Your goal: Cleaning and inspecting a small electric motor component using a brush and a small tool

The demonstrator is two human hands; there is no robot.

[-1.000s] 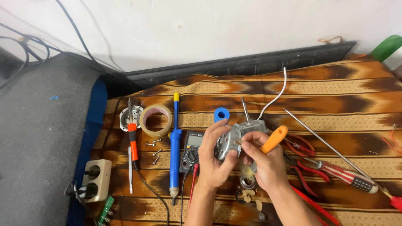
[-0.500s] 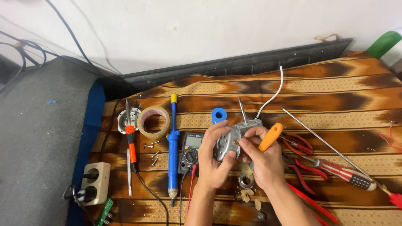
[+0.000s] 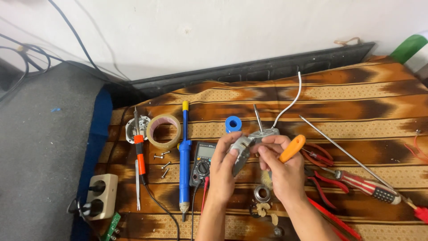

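Note:
My left hand [image 3: 223, 172] grips a small grey metal motor-like part [image 3: 249, 143] with a thin shaft and a white wire [image 3: 292, 100] running up from it. My right hand [image 3: 281, 172] holds an orange-handled tool [image 3: 292, 148] against the same part, with its fingertips touching the metal. Both hands sit over a brown patterned cloth [image 3: 356, 102]. A metal bearing ring [image 3: 261, 193] lies just below the hands, and a black multimeter [image 3: 203, 163] lies at the left hand's side.
Left of the hands lie a blue soldering tool [image 3: 184, 169], a tape roll [image 3: 163, 131], loose screws [image 3: 162, 163], an orange-handled iron [image 3: 140, 154] and a blue spool [image 3: 233, 123]. Right: red pliers [image 3: 321, 160], a striped screwdriver [image 3: 363, 185], a long rod [image 3: 347, 156]. A power strip [image 3: 100, 196] sits at left.
The hands keep their grip on the metal part with only slight finger shifts. The view has drifted a little.

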